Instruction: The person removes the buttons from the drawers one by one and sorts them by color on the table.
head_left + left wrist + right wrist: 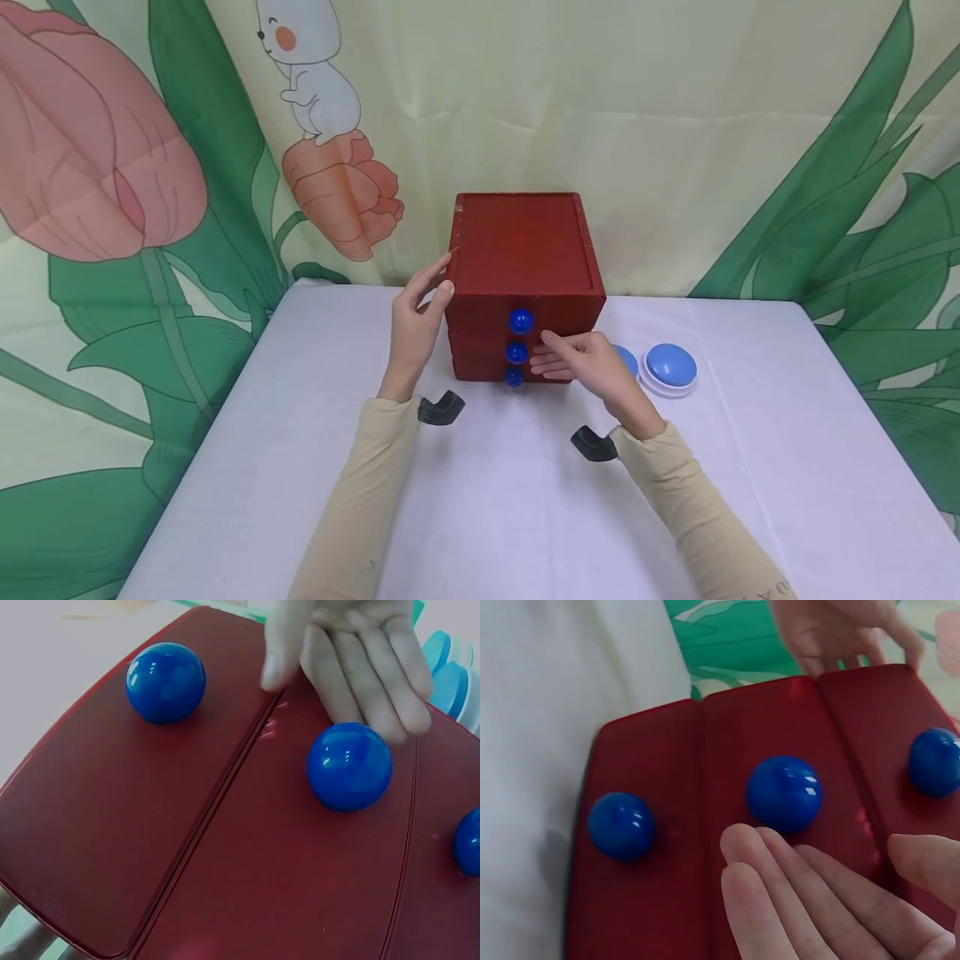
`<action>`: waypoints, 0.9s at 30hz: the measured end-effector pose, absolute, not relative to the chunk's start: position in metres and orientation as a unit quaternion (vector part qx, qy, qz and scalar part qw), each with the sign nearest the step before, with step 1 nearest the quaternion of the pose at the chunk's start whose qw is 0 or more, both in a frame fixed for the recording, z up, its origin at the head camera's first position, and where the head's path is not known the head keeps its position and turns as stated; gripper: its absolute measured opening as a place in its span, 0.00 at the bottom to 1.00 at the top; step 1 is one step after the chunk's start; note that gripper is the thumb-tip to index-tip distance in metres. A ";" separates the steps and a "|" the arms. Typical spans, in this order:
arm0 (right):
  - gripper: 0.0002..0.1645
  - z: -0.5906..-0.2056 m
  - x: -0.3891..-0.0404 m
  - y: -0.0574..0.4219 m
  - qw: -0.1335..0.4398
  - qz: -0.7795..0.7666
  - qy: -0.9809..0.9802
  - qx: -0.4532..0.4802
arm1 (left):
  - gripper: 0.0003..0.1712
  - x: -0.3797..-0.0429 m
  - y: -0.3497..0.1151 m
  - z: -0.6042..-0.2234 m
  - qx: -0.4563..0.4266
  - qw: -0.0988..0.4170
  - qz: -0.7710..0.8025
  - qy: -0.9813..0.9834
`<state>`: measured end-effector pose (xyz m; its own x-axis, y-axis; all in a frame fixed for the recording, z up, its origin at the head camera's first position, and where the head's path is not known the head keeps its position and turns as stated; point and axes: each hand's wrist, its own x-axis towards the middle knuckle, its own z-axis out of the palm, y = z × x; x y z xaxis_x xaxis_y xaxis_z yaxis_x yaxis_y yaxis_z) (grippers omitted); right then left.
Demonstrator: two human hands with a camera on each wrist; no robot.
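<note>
A dark red three-drawer cabinet [525, 242] stands on the table, each drawer front bearing a round blue knob. The left hand [417, 321] rests at the cabinet's left side, fingers extended along its upper edge. In front of the drawers the right hand [588, 362] has its fingers straight and thumb apart, nothing held. Its fingertips lie right beside the middle knob [784, 794], as the right wrist view shows. The top knob [521, 321] and bottom knob [513, 377] are untouched, and all drawers sit closed.
Right of the cabinet a blue-topped white round button [671, 367] stands on the white-covered table [487, 517]. A second blue dome [626, 360] is partly hidden behind the right hand. A printed curtain [637, 150] hangs close behind the cabinet.
</note>
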<state>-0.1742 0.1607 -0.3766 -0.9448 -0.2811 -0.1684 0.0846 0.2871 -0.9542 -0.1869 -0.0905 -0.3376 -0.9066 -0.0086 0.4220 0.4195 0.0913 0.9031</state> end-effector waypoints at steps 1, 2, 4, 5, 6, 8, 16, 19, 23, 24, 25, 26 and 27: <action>0.30 -0.379 -0.175 0.159 0.154 -0.597 0.785 -0.061 | 0.25 -0.187 -0.090 -0.338 -0.142 0.163 -0.658 -0.721; 0.30 -0.381 -0.176 0.158 0.153 -0.599 0.783 -0.060 | 0.25 -0.187 -0.090 -0.338 -0.142 0.163 -0.658 -0.722; 0.30 -0.385 -0.177 0.154 0.152 -0.605 0.780 -0.058 | 0.25 -0.188 -0.090 -0.339 -0.143 0.164 -0.655 -0.723; 0.30 -0.387 -0.177 0.152 0.153 -0.606 0.778 -0.059 | 0.25 -0.188 -0.090 -0.339 -0.142 0.164 -0.655 -0.724; 0.30 -0.388 -0.177 0.151 0.154 -0.606 0.778 -0.060 | 0.25 -0.188 -0.090 -0.339 -0.141 0.165 -0.655 -0.724; 0.31 -0.392 -0.178 0.148 0.156 -0.604 0.779 -0.060 | 0.25 -0.193 -0.091 -0.346 -0.140 0.165 -0.657 -0.722; 0.35 -0.401 -0.179 0.137 0.176 -0.614 0.769 -0.039 | 0.25 -0.211 -0.094 -0.371 -0.146 0.183 -0.657 -0.717; 0.36 -0.402 -0.179 0.133 0.179 -0.625 0.760 -0.032 | 0.25 -0.209 -0.094 -0.369 -0.142 0.181 -0.659 -0.716; 0.35 -0.403 -0.179 0.132 0.179 -0.630 0.755 -0.032 | 0.25 -0.201 -0.092 -0.357 -0.140 0.173 -0.662 -0.716; 0.35 -0.403 -0.178 0.132 0.179 -0.631 0.754 -0.033 | 0.25 -0.198 -0.091 -0.353 -0.140 0.171 -0.661 -0.717; 0.35 -0.404 -0.178 0.132 0.179 -0.631 0.754 -0.034 | 0.25 -0.195 -0.091 -0.349 -0.141 0.170 -0.660 -0.718; 0.35 -0.403 -0.178 0.132 0.179 -0.632 0.753 -0.035 | 0.25 -0.192 -0.090 -0.345 -0.142 0.169 -0.659 -0.719; 0.35 -0.403 -0.178 0.132 0.178 -0.633 0.753 -0.036 | 0.25 -0.189 -0.090 -0.342 -0.142 0.168 -0.657 -0.721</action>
<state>-0.1778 0.1324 -0.4033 -0.9339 -0.2792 -0.2235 0.1722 0.1968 -0.9652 -0.1895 -0.0895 -0.3421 -0.9032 -0.0171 0.4289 0.4255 0.0962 0.8998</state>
